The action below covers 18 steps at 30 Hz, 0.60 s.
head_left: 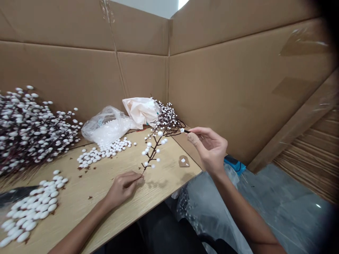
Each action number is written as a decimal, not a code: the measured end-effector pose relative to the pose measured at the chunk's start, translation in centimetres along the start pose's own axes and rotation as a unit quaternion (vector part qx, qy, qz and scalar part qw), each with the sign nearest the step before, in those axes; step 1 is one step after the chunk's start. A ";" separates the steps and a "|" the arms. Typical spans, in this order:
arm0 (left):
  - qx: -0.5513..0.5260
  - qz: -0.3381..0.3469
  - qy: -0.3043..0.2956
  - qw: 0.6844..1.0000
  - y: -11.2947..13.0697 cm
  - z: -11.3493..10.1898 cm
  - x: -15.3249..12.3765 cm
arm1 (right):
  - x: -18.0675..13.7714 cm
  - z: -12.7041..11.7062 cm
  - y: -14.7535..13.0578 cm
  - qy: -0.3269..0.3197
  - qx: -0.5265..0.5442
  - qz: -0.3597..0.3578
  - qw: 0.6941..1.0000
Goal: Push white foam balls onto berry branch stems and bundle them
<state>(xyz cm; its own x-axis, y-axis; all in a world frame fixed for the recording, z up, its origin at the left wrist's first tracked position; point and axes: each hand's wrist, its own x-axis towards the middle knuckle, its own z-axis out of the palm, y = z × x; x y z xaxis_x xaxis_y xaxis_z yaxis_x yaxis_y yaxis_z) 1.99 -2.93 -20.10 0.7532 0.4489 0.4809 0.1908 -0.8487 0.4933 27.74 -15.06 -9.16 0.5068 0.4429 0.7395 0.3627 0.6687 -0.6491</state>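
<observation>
My left hand pinches the lower stem of an artificial berry branch, which leans up and right over the table. White balls sit on the tips of its dark brown twigs. My right hand, raised past the table's right edge, grips a short dark stick between thumb and fingers. A white lump covers the stick's tip, apart from the branch; I cannot tell what the lump is. Tan wrapping covers the right thumb. Below the stick, a small brown cardboard piece with white blobs lies on the table.
Loose white balls lie at the left, more before a clear plastic bag. Berry branches are heaped at left and at the back corner. Cardboard walls enclose the table. Plastic sheeting lies below right.
</observation>
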 end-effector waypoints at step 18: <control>0.008 0.019 -0.012 1.000 -0.2 0.1 0.0 | -1.0 2.2 0.8 0.003 0.018 -0.019 1.000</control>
<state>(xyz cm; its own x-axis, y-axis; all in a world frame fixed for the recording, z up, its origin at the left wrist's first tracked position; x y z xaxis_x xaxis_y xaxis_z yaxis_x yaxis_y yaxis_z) 2.00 -2.81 -20.21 0.7754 0.4089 0.4812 0.1706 -0.8694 0.4638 25.80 -13.67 -10.00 0.4972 0.4131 0.7630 0.3540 0.7063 -0.6130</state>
